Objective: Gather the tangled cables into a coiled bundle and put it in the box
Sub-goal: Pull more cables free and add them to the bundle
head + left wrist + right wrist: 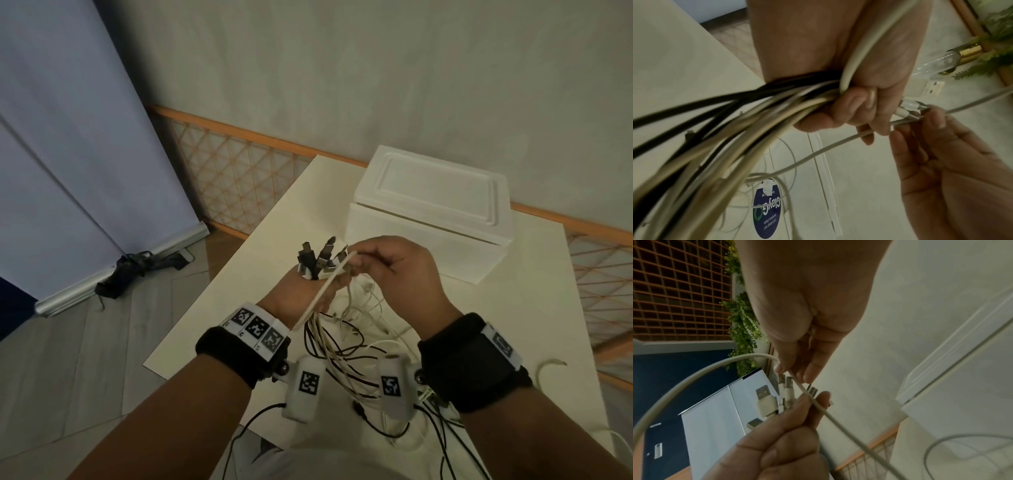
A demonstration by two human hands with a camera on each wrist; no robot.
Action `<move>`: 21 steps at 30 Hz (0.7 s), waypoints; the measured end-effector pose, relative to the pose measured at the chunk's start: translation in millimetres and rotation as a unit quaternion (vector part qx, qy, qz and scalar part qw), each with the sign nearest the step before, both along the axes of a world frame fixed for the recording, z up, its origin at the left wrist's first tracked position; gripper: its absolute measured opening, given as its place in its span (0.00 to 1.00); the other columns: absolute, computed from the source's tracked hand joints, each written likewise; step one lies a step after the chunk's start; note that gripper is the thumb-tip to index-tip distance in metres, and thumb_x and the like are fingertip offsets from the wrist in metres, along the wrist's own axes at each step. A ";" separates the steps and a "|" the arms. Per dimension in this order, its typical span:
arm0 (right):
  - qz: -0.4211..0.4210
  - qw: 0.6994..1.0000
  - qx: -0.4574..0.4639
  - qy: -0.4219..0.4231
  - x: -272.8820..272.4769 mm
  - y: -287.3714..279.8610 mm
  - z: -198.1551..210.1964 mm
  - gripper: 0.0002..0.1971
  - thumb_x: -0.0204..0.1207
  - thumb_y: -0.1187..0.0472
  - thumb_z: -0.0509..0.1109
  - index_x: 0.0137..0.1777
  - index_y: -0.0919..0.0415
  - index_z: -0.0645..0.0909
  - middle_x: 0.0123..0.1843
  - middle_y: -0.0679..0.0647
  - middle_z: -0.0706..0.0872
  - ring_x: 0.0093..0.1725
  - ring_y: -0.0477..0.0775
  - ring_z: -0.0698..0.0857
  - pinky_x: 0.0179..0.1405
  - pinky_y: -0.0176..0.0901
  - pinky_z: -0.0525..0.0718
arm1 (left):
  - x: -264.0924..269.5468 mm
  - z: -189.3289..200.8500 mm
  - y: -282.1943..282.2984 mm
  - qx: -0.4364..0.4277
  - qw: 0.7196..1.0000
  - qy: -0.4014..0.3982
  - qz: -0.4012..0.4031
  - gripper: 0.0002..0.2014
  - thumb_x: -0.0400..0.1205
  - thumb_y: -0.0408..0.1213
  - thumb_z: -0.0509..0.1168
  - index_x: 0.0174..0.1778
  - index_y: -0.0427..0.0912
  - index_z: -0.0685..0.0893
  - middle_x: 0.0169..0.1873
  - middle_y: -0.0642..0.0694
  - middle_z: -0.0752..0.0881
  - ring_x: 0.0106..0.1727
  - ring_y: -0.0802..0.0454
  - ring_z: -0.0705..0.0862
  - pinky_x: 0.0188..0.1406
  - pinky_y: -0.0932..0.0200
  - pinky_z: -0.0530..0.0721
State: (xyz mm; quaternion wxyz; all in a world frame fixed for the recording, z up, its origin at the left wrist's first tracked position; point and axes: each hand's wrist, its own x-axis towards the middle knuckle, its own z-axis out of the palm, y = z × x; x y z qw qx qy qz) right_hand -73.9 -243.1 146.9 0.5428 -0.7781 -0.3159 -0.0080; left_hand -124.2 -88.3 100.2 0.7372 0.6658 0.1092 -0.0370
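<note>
Left hand (301, 291): fingers curled round a bunch of cables (346, 342), black and white together, held above the counter (513, 308). The left wrist view confirms the grip: the strands (760, 110) run through the closed fist (855, 104) and fan out below it. Plug ends (317, 258), dark and white, stand up out of the top of the fist; the right wrist view shows several USB plugs (766, 400) there, side by side.

Right hand (400, 270): thumb and forefinger pinch a single white cable (325, 287) just beside the plug ends. In the right wrist view that cable (813, 400) passes between the fingertips (809, 374) of the right hand and crosses the fingers of the left hand (785, 443). The remaining fingers of the right hand are loosely bent; the left wrist view shows its palm (953, 162) facing the fist.

Below the hands, the loose lengths hang in loops and lie tangled on the near part of the counter. One white cable end (548, 365) lies apart at the near right.

Box (431, 212): white, lid on, standing on the far part of the counter, beyond the hands and apart from the cables. The left wrist view shows a round dark-blue sticker (766, 212) on a white surface below the cables; I cannot tell which surface.

Both wrists carry black bands with white marker tags (257, 329). A dark umbrella (133, 270) lies on the floor at the far left, at the foot of a pale screen (68, 154).
</note>
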 end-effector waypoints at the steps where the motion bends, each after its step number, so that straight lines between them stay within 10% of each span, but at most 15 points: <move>1: -0.009 1.000 0.011 0.004 -0.3 0.4 -4.3 0.07 0.73 0.69 0.74 0.48 0.58 0.89 0.41 0.42 0.89 0.43 0.41 0.87 0.46 0.31 0.84 | -1.0 -1.8 0.5 -0.014 1.000 0.001 0.007 0.02 0.79 0.36 0.71 0.41 0.46 0.86 0.20 0.56 0.78 0.19 0.62 0.74 0.21 0.67 0.72; 4: -0.017 0.997 -0.029 0.067 2.2 0.5 -24.1 0.14 0.74 0.72 0.71 0.53 0.53 0.82 0.48 0.44 0.86 0.44 0.42 0.87 0.41 0.27 0.83 | -2.5 -5.2 3.3 -0.022 0.997 -0.024 0.068 0.02 0.79 0.38 0.70 0.43 0.46 0.84 0.26 0.55 0.83 0.28 0.58 0.80 0.30 0.63 0.79; 7: 0.087 0.966 -0.236 0.054 1.4 2.2 -54.3 0.12 0.74 0.65 0.72 0.55 0.52 0.82 0.44 0.40 0.83 0.40 0.35 0.82 0.39 0.23 0.78 | 1.5 5.4 -0.5 -0.086 0.994 -0.051 0.047 0.08 0.84 0.33 0.64 0.40 0.39 0.73 0.14 0.54 0.73 0.17 0.63 0.71 0.22 0.67 0.69; 10: 0.108 0.953 -0.281 0.023 1.4 3.0 -69.2 0.03 0.76 0.61 0.72 0.47 0.58 0.86 0.37 0.42 0.80 0.35 0.36 0.79 0.40 0.34 0.74 | 5.1 9.4 -3.4 -0.110 0.992 -0.061 0.010 0.20 0.72 0.52 0.73 0.44 0.40 0.75 0.12 0.53 0.72 0.14 0.64 0.65 0.19 0.70 0.67; 15: 0.055 0.991 -0.103 0.070 6.8 5.8 -42.4 0.05 0.79 0.68 0.67 0.44 0.60 0.81 0.38 0.53 0.87 0.38 0.48 0.88 0.41 0.41 0.87 | -1.5 -13.8 -2.3 -0.076 0.993 -0.079 0.051 0.03 0.75 0.33 0.70 0.43 0.42 0.84 0.21 0.53 0.79 0.19 0.58 0.70 0.21 0.64 0.68; 21: 0.026 0.996 0.080 0.044 -1.3 8.2 10.2 0.09 0.81 0.68 0.65 0.44 0.53 0.80 0.41 0.55 0.88 0.37 0.48 0.88 0.43 0.39 0.87 | 2.1 -54.6 1.2 0.016 0.994 0.050 0.099 0.10 0.69 0.36 0.78 0.27 0.47 0.84 0.20 0.46 0.74 0.19 0.52 0.68 0.22 0.60 0.66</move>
